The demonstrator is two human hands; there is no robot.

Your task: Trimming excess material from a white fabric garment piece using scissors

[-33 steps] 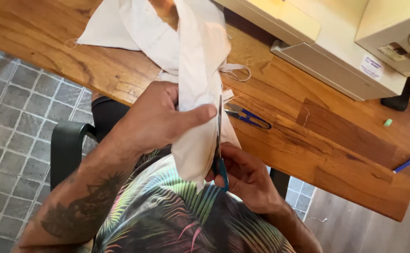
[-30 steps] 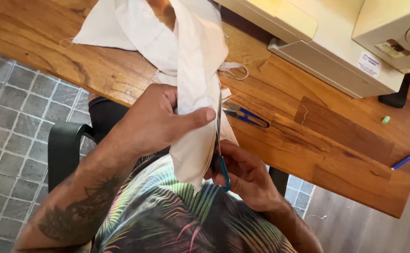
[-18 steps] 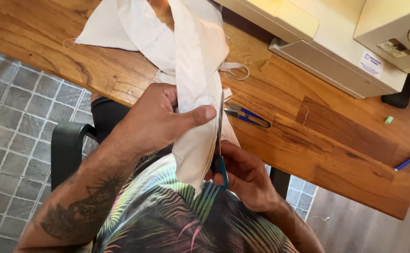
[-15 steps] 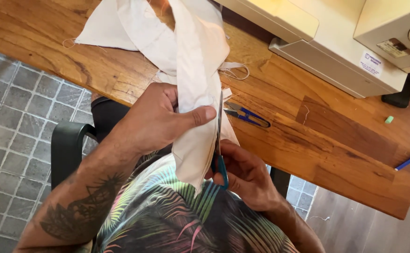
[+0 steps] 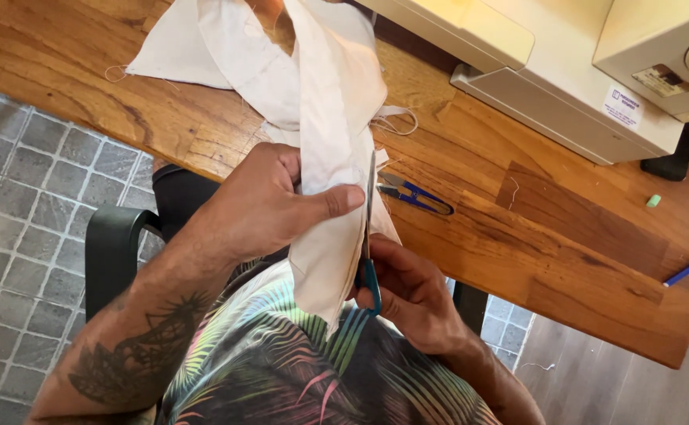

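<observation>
White cloth point(image 5: 337, 149) hangs from the wooden surface point(image 5: 518, 228) toward the lap, pinched in the left hand point(image 5: 270, 205), thumb across its front. At 3 o'clock of it the right hand point(image 5: 411, 295) is closed on teal-handled scissors point(image 5: 366, 236), blade running up the cloth's edge. Over the last second almost nothing has shifted, so the cut looks paused or very slow. Small blue snips point(image 5: 415, 197) lie at 1 o'clock.

Stuck to the cream sewing machine point(image 5: 565, 86) at upper right: a small white rectangular label point(image 5: 622, 107) with dark print, and a tan plate point(image 5: 661, 80) above.
</observation>
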